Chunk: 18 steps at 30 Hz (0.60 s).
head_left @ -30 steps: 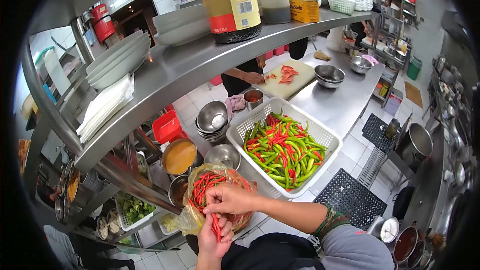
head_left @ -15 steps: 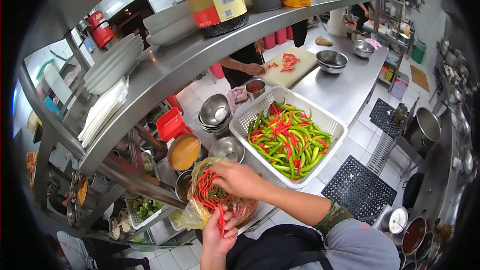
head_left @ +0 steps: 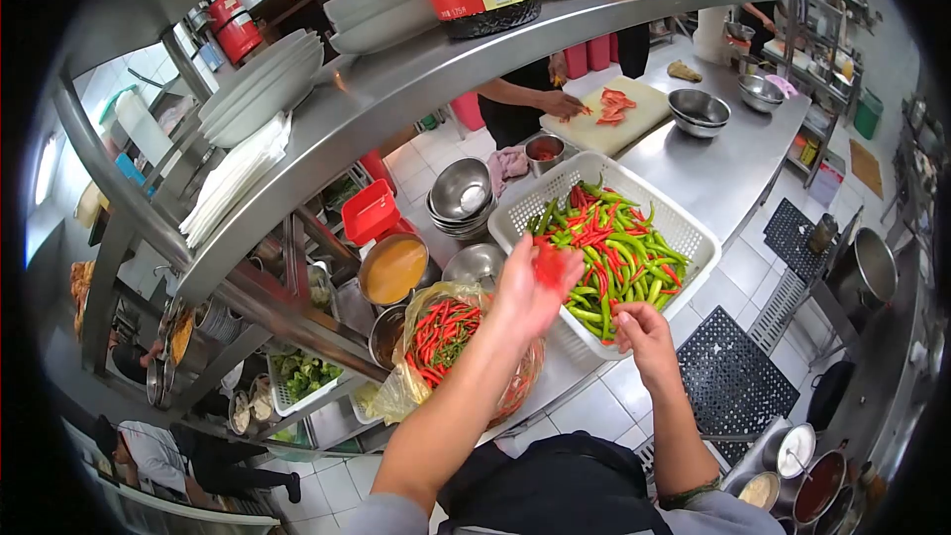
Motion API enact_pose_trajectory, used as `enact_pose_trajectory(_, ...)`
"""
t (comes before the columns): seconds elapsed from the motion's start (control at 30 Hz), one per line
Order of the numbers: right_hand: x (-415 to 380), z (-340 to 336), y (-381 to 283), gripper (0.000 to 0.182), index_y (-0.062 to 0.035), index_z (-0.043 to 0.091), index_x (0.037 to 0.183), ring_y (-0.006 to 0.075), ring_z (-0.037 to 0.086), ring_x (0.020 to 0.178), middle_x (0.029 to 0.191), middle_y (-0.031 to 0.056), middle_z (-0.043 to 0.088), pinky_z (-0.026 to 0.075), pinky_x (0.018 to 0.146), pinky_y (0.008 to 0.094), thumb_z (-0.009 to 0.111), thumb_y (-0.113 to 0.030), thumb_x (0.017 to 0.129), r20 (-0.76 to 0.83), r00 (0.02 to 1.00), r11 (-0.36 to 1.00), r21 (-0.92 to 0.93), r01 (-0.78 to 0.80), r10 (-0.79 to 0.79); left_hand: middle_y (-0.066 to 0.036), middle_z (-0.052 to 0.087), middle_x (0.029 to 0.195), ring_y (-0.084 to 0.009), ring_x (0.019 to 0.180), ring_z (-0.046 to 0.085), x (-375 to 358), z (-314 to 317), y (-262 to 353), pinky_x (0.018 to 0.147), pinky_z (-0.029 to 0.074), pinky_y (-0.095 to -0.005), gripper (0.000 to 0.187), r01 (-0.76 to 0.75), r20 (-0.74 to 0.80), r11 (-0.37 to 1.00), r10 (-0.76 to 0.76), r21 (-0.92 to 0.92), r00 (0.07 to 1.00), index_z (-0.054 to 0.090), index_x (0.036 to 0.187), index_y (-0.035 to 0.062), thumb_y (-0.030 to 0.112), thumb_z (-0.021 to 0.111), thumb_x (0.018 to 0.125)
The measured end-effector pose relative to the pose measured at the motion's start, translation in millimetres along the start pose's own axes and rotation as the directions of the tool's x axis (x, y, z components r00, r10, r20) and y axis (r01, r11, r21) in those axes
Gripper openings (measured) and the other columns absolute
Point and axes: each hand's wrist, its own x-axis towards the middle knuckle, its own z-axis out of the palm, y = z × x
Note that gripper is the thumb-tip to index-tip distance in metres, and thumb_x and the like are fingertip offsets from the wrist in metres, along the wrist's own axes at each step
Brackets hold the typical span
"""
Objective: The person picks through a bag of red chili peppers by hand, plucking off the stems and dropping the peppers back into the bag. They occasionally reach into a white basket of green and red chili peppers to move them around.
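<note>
My left hand (head_left: 530,289) is over the left side of a white perforated basket (head_left: 705,282), with a blurred bunch of red chillies (head_left: 551,265) in it. Green and red chillies (head_left: 634,258) fill the basket in a heap. At the basket's near edge is my right hand (head_left: 646,339), its thumb and fingers curled together; anything between the fingertips is too small to make out. A clear plastic bag (head_left: 404,398) stands open below my left forearm, with red chillies and their green stems inside, partly hidden by that arm.
Left of the basket stand stacked steel bowls (head_left: 463,190), a pot of orange sauce (head_left: 392,272) and a red container (head_left: 369,211). A steel shelf (head_left: 396,89) with plates crosses above. A co-worker's hand (head_left: 563,104) is at a cutting board (head_left: 634,119). Black mats (head_left: 733,376) lie right.
Both hands have left the bag and moved right to the basket. The red chillies in my left hand moved with it. The co-worker's hand has shifted on the cutting board.
</note>
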Motion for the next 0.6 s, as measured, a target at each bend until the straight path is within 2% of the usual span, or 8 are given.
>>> enact_pose_trajectory(0.03,-4,-1,3,0.019,-0.0020,0.062,0.110,0.0081,0.059,0.069,0.090,0.0034,0.066,0.046,0.058,0.0210,0.062,-0.017,0.098,-0.003,1.000,1.000,-0.026,-0.017,0.017,-0.024,0.051,0.135,-0.0337,0.121,0.054,14,9,3,0.110,0.039,-0.0481,0.066,-0.040,0.032,0.996,0.038,0.082,0.999,0.033,0.142,-0.0039,0.045,0.049,0.101)
enact_pose_trajectory(0.13,-14,-5,6,0.020,0.0004,0.062,0.109,0.0085,0.058,0.067,0.086,0.0031,0.065,0.047,0.057,0.0222,0.062,-0.016,0.097,-0.004,0.999,0.996,-0.085,-0.038,0.038,-0.026,0.035,0.149,-0.0380,0.138,0.038,22,17,4,0.118,0.025,-0.0517,0.083,-0.084,-0.161,0.976,0.118,0.203,0.980,0.015,0.150,-0.0052,0.050,0.049,0.100)
enact_pose_trajectory(0.17,-17,-8,7,0.020,0.0005,0.062,0.109,0.0088,0.058,0.067,0.086,0.0032,0.065,0.047,0.057,0.0223,0.062,-0.016,0.097,-0.004,0.999,0.996,-0.082,-0.042,0.042,-0.027,0.024,0.156,-0.0382,0.143,0.030,12,10,2,0.118,0.026,-0.0495,0.082,-0.121,-0.119,0.963,0.153,0.240,0.981,0.015,0.151,-0.0052,0.048,0.051,0.099)
enact_pose_trajectory(0.37,-19,-17,13,0.018,0.0005,0.063,0.105,0.0093,0.059,0.067,0.084,0.0029,0.066,0.047,0.058,0.0230,0.062,-0.016,0.097,-0.007,0.997,0.989,-0.122,-0.081,0.081,-0.020,0.052,0.139,-0.0274,0.129,0.052,-84,-47,22,0.107,0.042,-0.0401,0.053,-0.346,0.216,0.842,0.278,0.414,0.936,0.041,0.141,-0.0048,0.027,0.055,0.101)
enact_pose_trajectory(0.43,-13,-11,10,0.018,0.0004,0.063,0.104,0.0089,0.059,0.067,0.084,0.0028,0.066,0.046,0.058,0.0227,0.062,-0.016,0.097,0.016,0.999,0.991,-0.125,-0.043,0.045,-0.016,0.060,0.127,-0.0237,0.120,0.058,-114,-70,30,0.101,0.046,-0.0362,0.041,-0.436,0.249,0.541,0.386,0.719,0.888,0.050,0.135,-0.0030,0.020,0.054,0.101)
enact_pose_trajectory(0.5,-4,2,2,0.017,-0.0003,0.064,0.104,0.0077,0.057,0.065,0.084,0.0026,0.066,0.045,0.059,0.0219,0.063,-0.016,0.096,0.060,0.998,0.993,-0.118,-0.011,0.019,-0.012,0.067,0.116,-0.0189,0.110,0.063,-149,-79,31,0.093,0.049,-0.0308,0.030,-0.354,0.213,0.277,0.432,0.893,0.876,0.060,0.125,-0.0002,0.014,0.057,0.099)
enact_pose_trajectory(0.53,3,11,-1,0.015,-0.0026,0.065,0.102,0.0065,0.058,0.066,0.081,-0.0002,0.065,0.045,0.058,0.0209,0.064,-0.016,0.096,0.092,0.996,0.995,-0.101,0.017,-0.008,-0.013,0.066,0.118,-0.0238,0.109,0.064,-164,-87,34,0.092,0.050,-0.0349,0.032,-0.248,0.242,-0.045,0.438,0.968,0.866,0.061,0.123,0.0004,0.015,0.062,0.095)
enact_pose_trajectory(0.6,11,39,-19,0.015,-0.0025,0.066,0.103,0.0062,0.058,0.068,0.083,0.0004,0.065,0.045,0.060,0.0205,0.064,-0.016,0.096,0.162,0.987,0.994,-0.103,0.029,-0.012,-0.016,0.066,0.117,-0.0318,0.111,0.062,-184,-103,28,0.095,0.049,-0.0396,0.036,-0.291,0.465,-0.438,0.365,0.850,0.807,0.062,0.122,0.0014,0.017,0.068,0.090)
